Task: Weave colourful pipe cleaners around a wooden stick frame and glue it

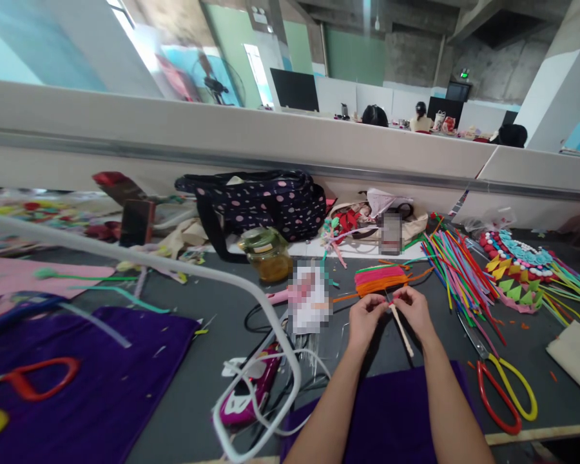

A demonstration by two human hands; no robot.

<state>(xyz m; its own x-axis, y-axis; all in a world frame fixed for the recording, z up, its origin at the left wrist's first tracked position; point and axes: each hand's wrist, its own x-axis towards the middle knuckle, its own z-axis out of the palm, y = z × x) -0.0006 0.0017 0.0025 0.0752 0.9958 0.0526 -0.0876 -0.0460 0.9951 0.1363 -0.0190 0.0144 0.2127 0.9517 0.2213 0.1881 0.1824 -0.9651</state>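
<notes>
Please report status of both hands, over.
Left hand and right hand together pinching pale strip. Pink-orange bundle just beyond. Scissors at right, apart from hands.

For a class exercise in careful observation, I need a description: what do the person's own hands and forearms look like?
Both the left hand and the right hand are ungloved. The forearms are bare as far as they show, with no sleeves, watch or bracelet in view. Some fingernails look reddish-pink, perhaps painted, though they are too small to be sure.
</notes>
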